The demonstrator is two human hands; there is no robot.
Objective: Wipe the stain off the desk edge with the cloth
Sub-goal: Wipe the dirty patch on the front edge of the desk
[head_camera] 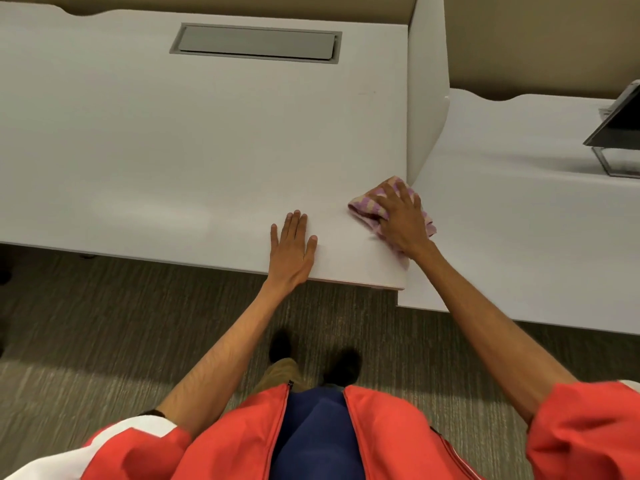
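Note:
A pink and purple striped cloth (363, 205) lies bunched on the white desk (173, 150), close to its right edge and near the front corner. My right hand (401, 220) presses flat on top of the cloth, covering most of it. My left hand (292, 249) rests palm down with fingers spread on the bare desk at the front edge, a hand's width left of the cloth. No stain shows on the desk surface around the cloth.
A grey cable hatch (256, 43) is set into the desk's far side. A white divider panel (429, 81) stands along the right edge. Beyond it, a lower white desk (502, 209) carries a dark stand (620, 133). Carpet lies below.

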